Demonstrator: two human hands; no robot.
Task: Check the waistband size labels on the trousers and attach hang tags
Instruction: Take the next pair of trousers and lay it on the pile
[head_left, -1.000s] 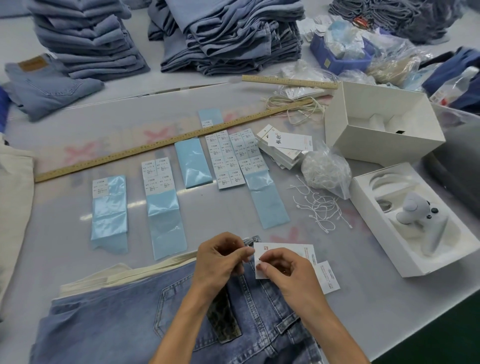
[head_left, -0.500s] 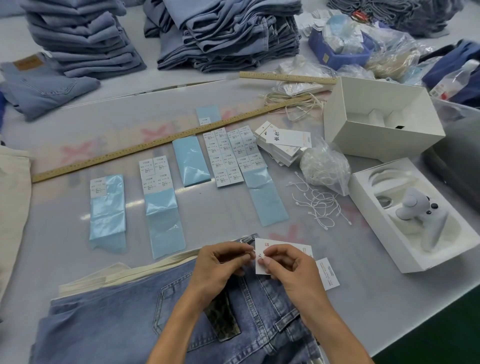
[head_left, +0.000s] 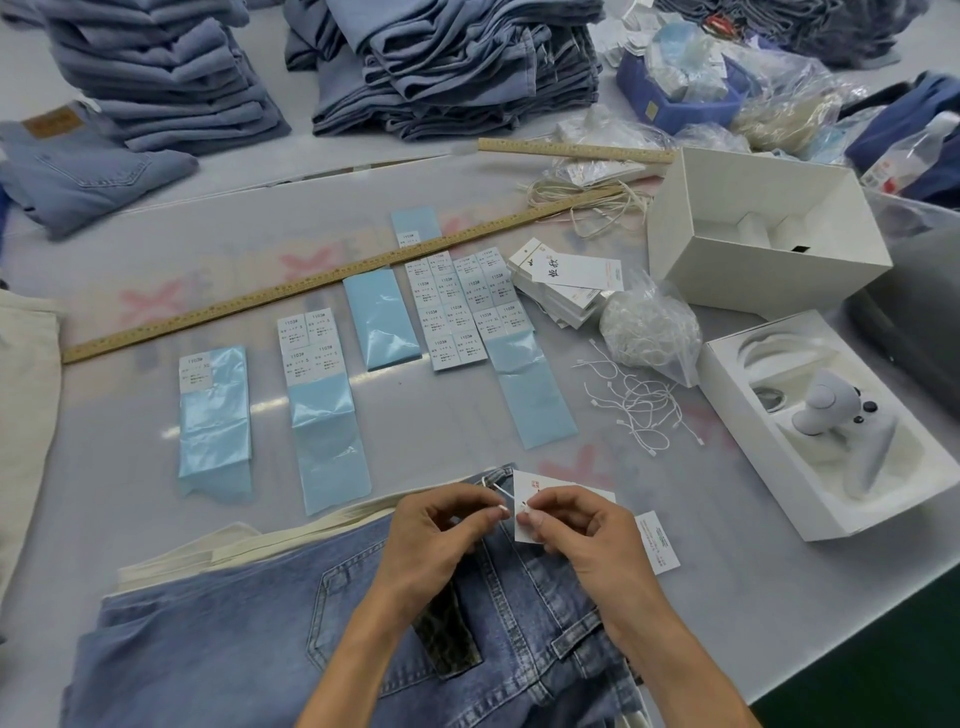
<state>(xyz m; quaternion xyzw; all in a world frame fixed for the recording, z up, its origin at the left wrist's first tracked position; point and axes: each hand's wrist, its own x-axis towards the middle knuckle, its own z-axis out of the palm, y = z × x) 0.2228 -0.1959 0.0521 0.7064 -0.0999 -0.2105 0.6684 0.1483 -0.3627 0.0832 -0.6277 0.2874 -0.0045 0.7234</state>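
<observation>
Blue jeans (head_left: 249, 639) lie at the table's near edge, waistband toward the right, a dark patterned patch by the back pocket. My left hand (head_left: 436, 540) and my right hand (head_left: 582, 535) meet over the waistband, each pinching an end of a thin white string (head_left: 506, 493). The string runs from a belt loop to a white hang tag (head_left: 535, 486) that lies under my right fingers. A second small tag (head_left: 657, 543) pokes out to the right of that hand.
Blue strips with size stickers (head_left: 452, 312) lie in a row mid-table, below a long wooden ruler (head_left: 311, 283). A stack of hang tags (head_left: 566, 283), a bag of strings (head_left: 649, 332), loose strings (head_left: 634, 405) and two white boxes (head_left: 753, 228) sit right. Folded jeans piles (head_left: 447, 62) stand behind.
My two hands have come closer together at the tag's corner, and the string now shows between my fingertips. The tag has shifted slightly left under my right hand.
</observation>
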